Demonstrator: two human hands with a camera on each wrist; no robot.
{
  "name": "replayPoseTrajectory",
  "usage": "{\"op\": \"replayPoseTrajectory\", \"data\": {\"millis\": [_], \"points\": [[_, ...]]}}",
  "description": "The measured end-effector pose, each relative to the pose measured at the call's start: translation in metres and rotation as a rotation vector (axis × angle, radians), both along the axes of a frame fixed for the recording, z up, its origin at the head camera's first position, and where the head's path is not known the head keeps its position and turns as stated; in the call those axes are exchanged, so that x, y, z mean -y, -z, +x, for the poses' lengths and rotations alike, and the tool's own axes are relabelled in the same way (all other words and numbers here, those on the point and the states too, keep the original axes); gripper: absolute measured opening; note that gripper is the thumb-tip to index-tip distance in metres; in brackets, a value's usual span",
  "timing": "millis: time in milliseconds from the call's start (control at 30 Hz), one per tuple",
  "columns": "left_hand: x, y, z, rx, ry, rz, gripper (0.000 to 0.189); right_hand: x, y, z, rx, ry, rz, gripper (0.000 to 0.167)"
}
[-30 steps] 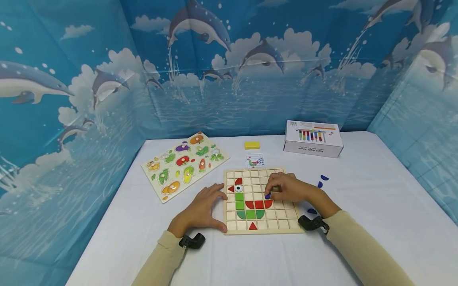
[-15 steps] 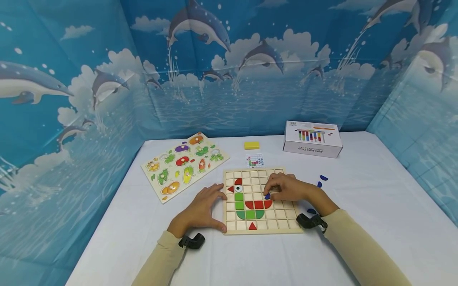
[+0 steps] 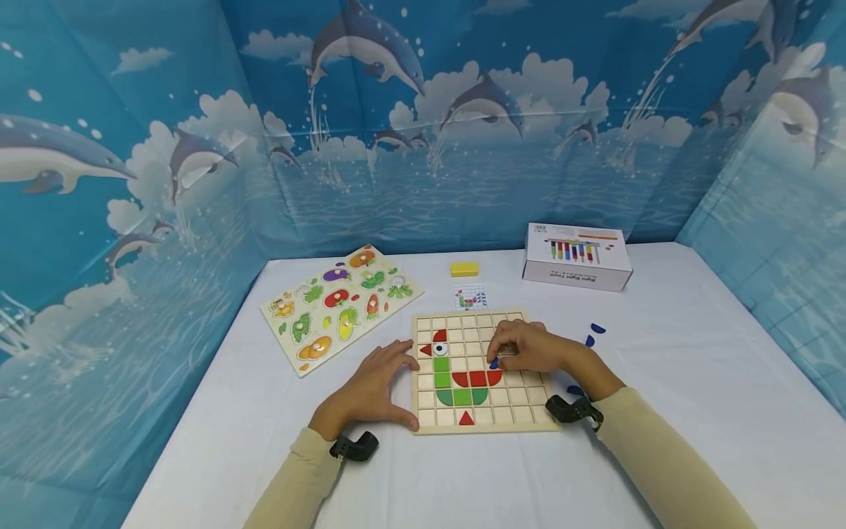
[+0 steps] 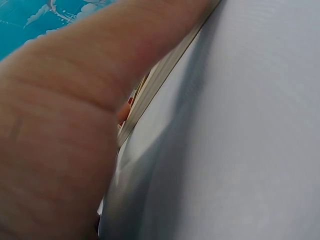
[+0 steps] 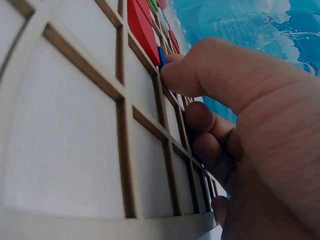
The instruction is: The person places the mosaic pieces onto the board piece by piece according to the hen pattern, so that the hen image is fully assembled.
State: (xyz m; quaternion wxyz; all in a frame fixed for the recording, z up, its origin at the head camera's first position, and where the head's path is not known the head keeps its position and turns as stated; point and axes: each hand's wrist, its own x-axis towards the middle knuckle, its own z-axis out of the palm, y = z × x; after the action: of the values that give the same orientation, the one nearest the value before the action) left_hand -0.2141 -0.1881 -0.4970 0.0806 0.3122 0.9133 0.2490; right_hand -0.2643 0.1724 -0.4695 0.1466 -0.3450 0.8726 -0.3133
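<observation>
My right hand [image 3: 529,347] pinches a small blue piece [image 3: 493,363] between thumb and forefinger, right at a square of the wooden grid board [image 3: 485,426]. Just below that piece lies a row of red pieces [image 3: 478,378]; in the right wrist view the blue piece [image 5: 162,57] shows beside the red one. My left hand [image 3: 373,386] rests at the board's left edge, fingers spread, thumb at the near corner. On the board sit green squares [image 3: 442,372], a white eye piece [image 3: 440,349], a red triangle beak [image 3: 426,350] and another red triangle [image 3: 466,418] near the front.
Blue pieces [image 3: 598,328] lie on the table to the right, one [image 3: 575,390] beside the right wrist. Behind the board are a pattern card [image 3: 471,297] and a yellow block [image 3: 465,270]. A vegetable puzzle board [image 3: 340,308] lies back left, a white box [image 3: 578,257] back right.
My right hand has shifted very slightly left with the blue piece held at the same square. The left hand stays at the board's edge.
</observation>
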Motion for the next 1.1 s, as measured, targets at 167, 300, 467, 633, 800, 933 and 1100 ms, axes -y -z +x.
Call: {"op": "replayPoseTrajectory", "data": {"millis": [167,300,467,633,800,933,1100], "points": [[0.000,-0.002,0.001,0.006,0.003,0.007,0.091,-0.004,0.000,0.000,0.021,-0.002,-0.035,0.021],[-0.001,-0.003,0.002,0.006,0.004,0.011,0.090,-0.014,0.000,-0.001,0.072,0.033,-0.122,0.023],[0.000,-0.002,0.002,0.005,0.002,0.016,0.090,-0.037,-0.008,-0.003,-0.014,0.140,-0.173,0.023],[0.000,0.000,0.002,0.005,0.001,0.015,0.090,-0.082,-0.012,-0.008,-0.052,0.308,-0.065,0.025],[0.000,0.001,0.004,0.013,0.003,0.013,0.091,-0.132,-0.001,-0.007,0.043,0.482,0.003,0.036],[0.000,-0.001,0.005,0.016,0.001,0.009,0.091,-0.156,0.013,-0.005,0.118,0.530,0.008,0.043],[0.000,-0.001,0.004,0.008,-0.001,0.016,0.090,-0.161,0.018,-0.007,0.119,0.525,-0.004,0.040]]}}
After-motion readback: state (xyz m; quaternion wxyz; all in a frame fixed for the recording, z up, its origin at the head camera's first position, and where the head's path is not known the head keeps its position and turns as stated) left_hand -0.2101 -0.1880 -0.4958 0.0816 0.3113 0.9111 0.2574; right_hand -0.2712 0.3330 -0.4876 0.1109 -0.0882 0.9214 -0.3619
